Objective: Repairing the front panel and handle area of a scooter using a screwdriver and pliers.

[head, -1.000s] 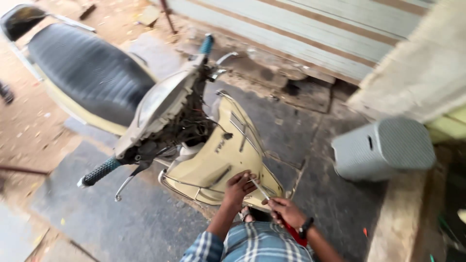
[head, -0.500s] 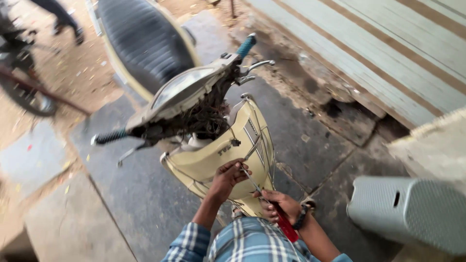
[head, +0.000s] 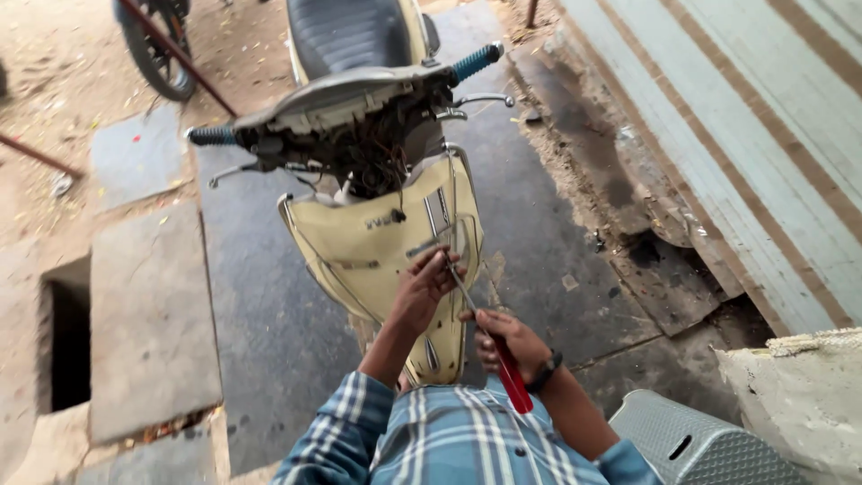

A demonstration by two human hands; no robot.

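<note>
- One cream scooter [head: 377,242], its front panel facing the camera.
- Two teal handlebar grips [head: 474,63].
- One red-handled screwdriver [head: 503,359].
- Two hands: left hand [head: 424,286], right hand [head: 507,343].
- One grey plastic stool [head: 691,440].
- One other wheel [head: 153,45], top left.

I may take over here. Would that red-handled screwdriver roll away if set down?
Probably: the screwdriver has a rounded red handle and a thin straight shaft, so it could roll on the sloped cream front panel. It looks stiff and light, held in the right hand alone.
</note>
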